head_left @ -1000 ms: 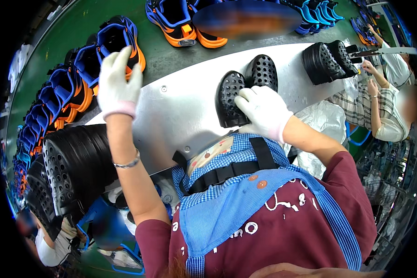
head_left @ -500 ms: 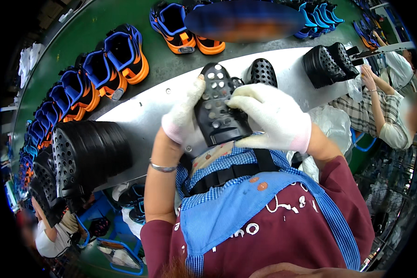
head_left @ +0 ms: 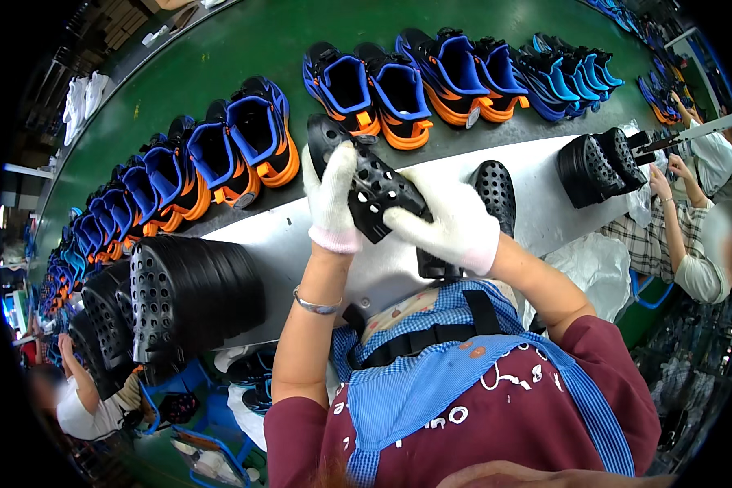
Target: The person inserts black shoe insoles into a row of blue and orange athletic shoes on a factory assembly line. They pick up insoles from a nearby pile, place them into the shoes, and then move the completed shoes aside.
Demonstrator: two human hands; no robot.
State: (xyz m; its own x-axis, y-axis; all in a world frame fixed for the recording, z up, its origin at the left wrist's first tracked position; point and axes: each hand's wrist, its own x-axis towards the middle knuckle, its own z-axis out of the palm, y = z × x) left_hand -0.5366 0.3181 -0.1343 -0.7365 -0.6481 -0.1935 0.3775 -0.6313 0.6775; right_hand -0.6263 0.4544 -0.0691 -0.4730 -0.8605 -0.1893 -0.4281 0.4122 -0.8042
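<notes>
Fingers of your left hand [head_left: 331,199] and right hand [head_left: 449,218] grasp 1 holed black shoe form [head_left: 376,184]; 1 other form [head_left: 494,195] lies near the table's [head_left: 537,191] far edge.

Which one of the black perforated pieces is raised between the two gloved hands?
The tilted piece gripped by the left hand and the right hand, clear of the metal table. The other pieces lie on it, singly or stacked.

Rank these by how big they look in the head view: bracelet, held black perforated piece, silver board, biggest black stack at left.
1. Silver board
2. Biggest black stack
3. Held black perforated piece
4. Bracelet
</notes>
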